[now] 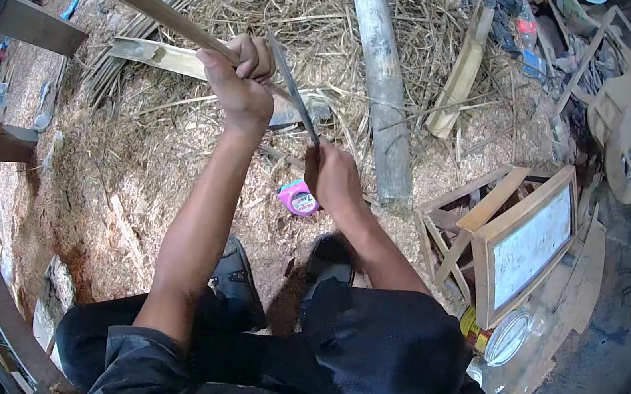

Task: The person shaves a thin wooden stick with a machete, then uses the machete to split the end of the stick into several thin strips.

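Note:
My left hand [243,84] is closed around a long bamboo strip [129,0], which slants up toward the far left. In my right hand [334,177] is the handle of a long knife [292,87]; its narrow blade points up and to the left. The blade's tip lies close to the left hand's knuckles, and I cannot tell whether it touches the strip. A pink and blue tape measure [299,197] lies on the ground just left of the right hand. Beyond the hands rests a split bamboo piece [165,58].
A whole bamboo pole [383,86] and another split bamboo length [460,76] lie among heaped shavings [293,12]. To the right stand a wooden frame with a white panel [531,243] and a jar [508,338]. Wooden boards [37,23] project at the left.

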`<state>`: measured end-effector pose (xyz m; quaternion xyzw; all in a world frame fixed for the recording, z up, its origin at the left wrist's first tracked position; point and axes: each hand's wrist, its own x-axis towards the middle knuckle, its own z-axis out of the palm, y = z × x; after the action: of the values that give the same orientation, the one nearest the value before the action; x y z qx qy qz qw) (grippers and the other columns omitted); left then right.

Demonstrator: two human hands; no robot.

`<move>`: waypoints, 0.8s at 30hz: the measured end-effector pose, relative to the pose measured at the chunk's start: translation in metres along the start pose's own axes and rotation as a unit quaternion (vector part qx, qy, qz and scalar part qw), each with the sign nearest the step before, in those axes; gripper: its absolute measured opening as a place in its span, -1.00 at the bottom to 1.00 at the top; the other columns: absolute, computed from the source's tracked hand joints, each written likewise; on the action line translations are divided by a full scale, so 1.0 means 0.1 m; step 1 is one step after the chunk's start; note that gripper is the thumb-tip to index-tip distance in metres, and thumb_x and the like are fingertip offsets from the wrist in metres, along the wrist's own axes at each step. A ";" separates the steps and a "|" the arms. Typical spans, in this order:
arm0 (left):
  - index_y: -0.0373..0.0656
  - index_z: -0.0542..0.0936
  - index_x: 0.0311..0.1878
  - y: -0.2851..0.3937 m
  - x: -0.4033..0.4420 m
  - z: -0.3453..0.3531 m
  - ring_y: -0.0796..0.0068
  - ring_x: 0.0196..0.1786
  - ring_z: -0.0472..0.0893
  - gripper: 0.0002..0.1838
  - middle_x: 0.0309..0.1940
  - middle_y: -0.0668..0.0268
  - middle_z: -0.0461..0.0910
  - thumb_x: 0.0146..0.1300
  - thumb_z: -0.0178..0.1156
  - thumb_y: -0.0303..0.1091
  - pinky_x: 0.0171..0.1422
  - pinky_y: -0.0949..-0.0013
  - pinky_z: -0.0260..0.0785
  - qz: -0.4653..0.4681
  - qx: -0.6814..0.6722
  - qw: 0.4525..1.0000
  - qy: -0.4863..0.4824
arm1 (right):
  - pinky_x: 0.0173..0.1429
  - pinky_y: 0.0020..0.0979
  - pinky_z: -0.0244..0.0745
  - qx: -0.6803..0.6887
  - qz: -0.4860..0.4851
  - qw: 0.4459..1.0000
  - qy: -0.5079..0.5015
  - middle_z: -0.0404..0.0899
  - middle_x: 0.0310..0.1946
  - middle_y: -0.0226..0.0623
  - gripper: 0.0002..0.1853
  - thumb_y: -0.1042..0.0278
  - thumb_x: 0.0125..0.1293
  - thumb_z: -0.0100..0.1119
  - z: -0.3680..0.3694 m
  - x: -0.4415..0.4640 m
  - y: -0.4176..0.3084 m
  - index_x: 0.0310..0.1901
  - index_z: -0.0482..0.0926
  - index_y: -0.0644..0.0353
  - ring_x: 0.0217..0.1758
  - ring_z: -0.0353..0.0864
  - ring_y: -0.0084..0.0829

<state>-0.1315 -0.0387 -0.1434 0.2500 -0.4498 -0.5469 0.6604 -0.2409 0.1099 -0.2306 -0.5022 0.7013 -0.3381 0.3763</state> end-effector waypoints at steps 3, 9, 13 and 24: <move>0.03 0.05 -0.63 0.02 0.03 0.02 0.57 -0.61 -0.04 -0.22 -0.72 0.47 -0.01 0.21 -0.27 0.62 -0.49 0.44 -0.20 0.011 0.021 1.000 0.002 | -0.47 -0.28 0.34 -0.052 -0.064 0.997 -0.008 0.53 -0.61 -0.16 -0.75 0.34 0.38 0.01 0.09 0.09 0.29 -0.40 0.54 0.31 -0.57 0.46 -0.39; -0.03 0.06 -0.58 -0.01 0.09 0.00 0.61 -0.60 0.00 -0.26 -0.70 0.45 0.04 0.34 -0.34 0.51 -0.53 0.46 -0.15 0.026 0.031 0.999 -0.017 | -0.49 -0.28 0.30 0.068 0.006 0.997 -0.026 0.49 -0.63 -0.23 -0.77 0.34 0.37 0.04 -0.04 0.04 0.04 -0.41 0.51 0.29 -0.60 0.48 -0.35; 0.01 0.08 -0.60 0.00 0.15 0.01 0.59 -0.63 -0.01 -0.26 -0.71 0.47 0.02 0.28 -0.28 0.55 -0.55 0.48 -0.17 0.019 0.026 0.999 -0.004 | -0.59 -0.42 0.19 0.173 0.044 0.983 -0.053 0.41 -0.70 -0.38 -0.71 0.29 0.42 0.02 0.13 0.05 0.55 -0.43 0.52 0.28 -0.65 0.37 -0.56; -0.07 0.19 -0.52 0.00 0.15 -0.07 0.56 -0.59 0.07 -0.35 -0.68 0.43 0.06 0.45 -0.27 0.33 -0.51 0.45 -0.05 0.026 0.033 0.993 -0.113 | -0.52 -0.30 0.20 0.178 -0.006 0.983 -0.051 0.37 -0.65 -0.50 -0.67 0.17 0.38 0.07 0.12 0.08 0.92 -0.45 0.45 0.24 -0.60 0.33 -0.50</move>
<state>-0.1253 -0.0538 -0.1426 0.1971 -0.5457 -0.5392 0.6104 -0.2739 0.1259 -0.3166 -0.4480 0.6064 -0.4338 0.4934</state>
